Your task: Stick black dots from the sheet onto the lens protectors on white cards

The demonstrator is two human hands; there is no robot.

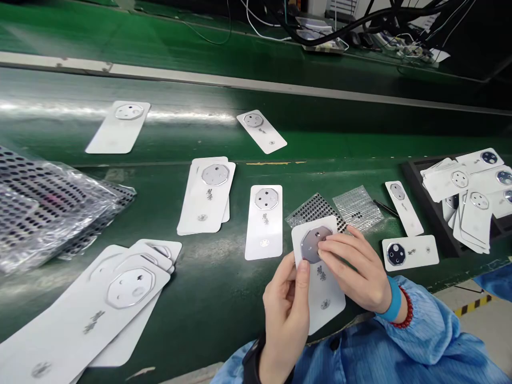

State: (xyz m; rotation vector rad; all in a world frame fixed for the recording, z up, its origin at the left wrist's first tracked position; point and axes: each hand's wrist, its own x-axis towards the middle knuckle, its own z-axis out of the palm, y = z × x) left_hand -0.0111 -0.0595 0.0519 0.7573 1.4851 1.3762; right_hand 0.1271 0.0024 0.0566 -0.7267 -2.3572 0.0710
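Observation:
My left hand (286,309) grips a white phone back cover (326,304) by its left edge, the thumb lying beside the silvery camera plate (310,245). The cover is tilted and carries dark markings below the plate. My right hand (360,266) reaches over from the right, its fingertips together on the plate's right side. Whatever they may pinch is hidden. One dark hole shows near the top of the plate. Just beyond the cover lie a sheet of small black dots (316,209) and a clear sheet (357,205) with a few dots on it.
Similar covers lie in a stack (206,197), singly (264,229) and in a pile (132,288) at the front left. Plastic-wrapped dot sheets (52,208) are at the left. A black tray (444,234) at the right holds several covers. A thin black tool (386,208) touches the clear sheet.

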